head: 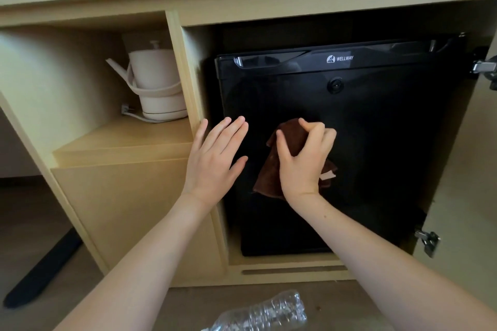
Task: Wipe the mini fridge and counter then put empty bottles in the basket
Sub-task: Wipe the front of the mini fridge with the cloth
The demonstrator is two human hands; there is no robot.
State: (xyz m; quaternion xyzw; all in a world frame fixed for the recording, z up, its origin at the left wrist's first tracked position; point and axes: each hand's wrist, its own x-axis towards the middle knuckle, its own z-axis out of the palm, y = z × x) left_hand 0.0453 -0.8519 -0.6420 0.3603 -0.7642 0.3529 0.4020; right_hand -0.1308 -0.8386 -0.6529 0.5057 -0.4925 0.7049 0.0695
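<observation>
Mini fridge is sitting in the right-hand bay of a pale wooden cabinet, its glossy black door closed and facing the person. The right hand is gripping a brown cloth, fingers curled over a bunched fold and pressing it against the middle of the door, while the loose end is hanging below the wrist with a small pale tag showing. The left hand is holding nothing; its fingers are lying straight and spread near the door's left edge, though whether they are touching the door is not clear.

The cloth is looking soft and limp, so it is likely handling best bunched in the palm as it is now. The door is looking hard, smooth and slick, likely showing smears, and flat pressure should be suiting it. A clear plastic bottle is lying crumpled on the floor at the near edge of the view; it is probably very light and springy, easiest to take around its crushed middle. No basket is showing.

White lettering near the top of the door is reading "WELLWAY", beside a small logo, and a round lock is sitting just below it. The cloth's tag is too small to read.

A cream kettle is standing on its base in the open niche to the left, and metal hinges are showing on the cabinet's right side.
</observation>
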